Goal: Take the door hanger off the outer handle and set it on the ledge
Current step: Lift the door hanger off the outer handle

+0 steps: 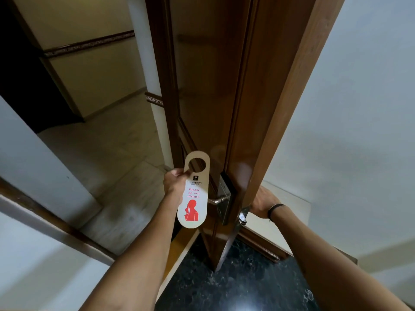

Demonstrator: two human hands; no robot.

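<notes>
One door hanger (193, 194), two handles. The hanger is pinched upright by the left hand (175, 184), gripped near its hole, just left of the outer handle (216, 200) and off it. The right hand (261, 202) is mostly hidden behind the door (224, 86) edge near the inner handle (243, 215), so its grip can't really be told.

- One door hanger (194, 194)
- Two hands: left hand (174, 184), right hand (263, 203)
- Two door handles: outer handle (216, 200), inner handle (243, 216)
- One door (224, 86)
- One wristband (274, 209)
</notes>
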